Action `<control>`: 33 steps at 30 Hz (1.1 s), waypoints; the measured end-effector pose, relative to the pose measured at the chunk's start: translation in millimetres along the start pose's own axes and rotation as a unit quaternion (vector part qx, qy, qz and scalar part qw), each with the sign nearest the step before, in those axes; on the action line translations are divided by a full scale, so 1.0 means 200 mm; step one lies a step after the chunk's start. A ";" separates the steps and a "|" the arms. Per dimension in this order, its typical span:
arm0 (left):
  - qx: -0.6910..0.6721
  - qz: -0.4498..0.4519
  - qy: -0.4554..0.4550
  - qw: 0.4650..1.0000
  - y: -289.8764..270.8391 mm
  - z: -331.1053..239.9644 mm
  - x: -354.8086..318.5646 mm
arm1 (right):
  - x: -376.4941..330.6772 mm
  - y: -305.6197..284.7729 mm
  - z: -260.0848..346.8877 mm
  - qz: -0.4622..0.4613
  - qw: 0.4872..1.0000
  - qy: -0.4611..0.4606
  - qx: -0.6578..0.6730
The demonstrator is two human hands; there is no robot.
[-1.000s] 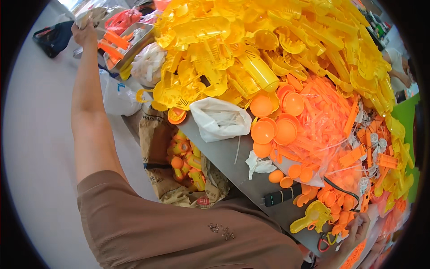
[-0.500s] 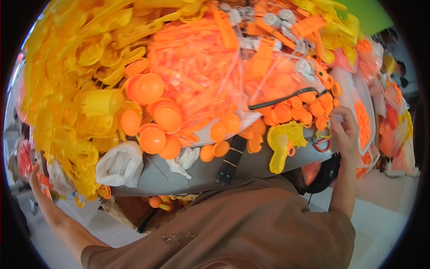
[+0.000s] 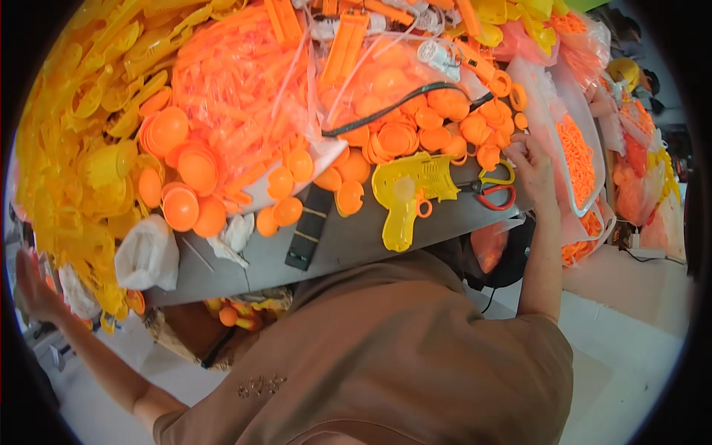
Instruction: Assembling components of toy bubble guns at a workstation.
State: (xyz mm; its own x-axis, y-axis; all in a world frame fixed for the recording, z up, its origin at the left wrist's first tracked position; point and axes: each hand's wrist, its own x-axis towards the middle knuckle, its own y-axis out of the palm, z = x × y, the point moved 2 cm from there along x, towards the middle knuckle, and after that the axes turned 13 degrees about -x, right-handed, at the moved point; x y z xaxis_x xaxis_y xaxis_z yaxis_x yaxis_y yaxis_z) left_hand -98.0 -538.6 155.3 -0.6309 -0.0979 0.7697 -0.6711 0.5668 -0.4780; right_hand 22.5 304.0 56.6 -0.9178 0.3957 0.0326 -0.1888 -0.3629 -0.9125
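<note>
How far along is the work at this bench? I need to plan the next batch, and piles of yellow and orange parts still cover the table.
Done: only one yellow toy gun body lies apart on the grey table. In hand: the right hand reaches among orange discs beside scissors; the left hand is open, off the table's left end. Left: the heaps of yellow parts look largely unsorted.

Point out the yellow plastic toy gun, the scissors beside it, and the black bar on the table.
Yellow plastic toy gun (image 3: 406, 194): head view, body.
Scissors with yellow and red handles (image 3: 495, 189): head view, handles.
Black rectangular bar (image 3: 309, 226): head view, middle.
</note>
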 end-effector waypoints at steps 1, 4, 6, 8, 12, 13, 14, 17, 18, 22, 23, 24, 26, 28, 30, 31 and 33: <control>-0.054 0.052 0.071 0.995 0.14 -0.33 -0.04 | 0.00 0.03 -0.06 0.011 1.000 -0.003 0.011; -0.121 0.119 0.155 0.973 0.63 -1.09 -0.49 | 0.01 0.03 -0.13 -0.058 0.990 -0.075 -0.101; -0.258 0.267 0.153 0.916 0.89 -1.53 -0.64 | 0.01 0.07 -0.23 -0.062 0.984 -0.096 -0.136; -0.312 0.348 0.085 0.880 1.09 -1.81 -0.79 | 0.03 0.10 -0.28 -0.065 0.977 -0.123 -0.163; -0.360 0.382 0.115 0.843 1.35 -2.12 -0.96 | 0.02 0.10 -0.31 -0.123 0.972 -0.086 -0.180; -0.330 0.391 0.136 0.848 1.41 -2.17 -0.97 | 0.04 0.10 -0.34 -0.123 0.968 -0.066 -0.209; -0.300 0.399 0.157 0.852 1.45 -2.20 -0.97 | 0.06 0.11 -0.36 -0.126 0.968 -0.067 -0.207; -0.232 0.425 0.160 0.860 1.53 -2.24 -0.98 | 0.10 0.13 -0.41 -0.155 0.958 -0.092 -0.225; -0.209 0.425 0.175 0.863 1.55 -2.25 -0.97 | 0.11 0.12 -0.41 -0.158 0.955 -0.108 -0.229; -0.199 0.426 0.166 0.867 1.56 -2.25 -1.01 | 0.09 0.10 -0.37 -0.175 0.953 -0.106 -0.222; -0.218 0.421 0.165 0.865 1.56 -2.25 -1.02 | 0.09 0.09 -0.37 -0.179 0.953 -0.096 -0.227; -0.237 0.416 0.163 0.863 1.56 -2.24 -1.02 | 0.09 0.09 -0.38 -0.181 0.952 -0.096 -0.226; -0.260 0.393 0.143 0.870 1.54 -2.23 -1.00 | 0.10 0.10 -0.39 -0.154 0.943 -0.112 -0.272; -0.322 0.339 0.083 0.880 1.52 -2.22 -0.97 | 0.10 0.10 -0.40 -0.150 0.946 -0.106 -0.267; -0.332 0.312 0.053 0.889 1.48 -2.23 -0.91 | 0.11 0.11 -0.41 -0.146 0.948 -0.101 -0.263; -0.344 0.284 0.024 0.894 1.46 -2.24 -0.87 | 0.11 0.12 -0.42 -0.183 0.945 -0.108 -0.249; -0.324 0.262 0.032 0.908 1.42 -2.22 -0.83 | 0.11 0.11 -0.43 -0.221 0.940 -0.115 -0.233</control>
State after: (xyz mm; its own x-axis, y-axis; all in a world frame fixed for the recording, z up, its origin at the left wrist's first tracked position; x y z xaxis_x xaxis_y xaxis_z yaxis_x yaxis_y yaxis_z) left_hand -12.0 1.4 79.7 -0.7593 0.3598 0.5422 0.0980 0.8870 -0.4513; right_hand 27.9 376.3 2.3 -0.8467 0.2081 0.4897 -0.4459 0.2245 -0.8665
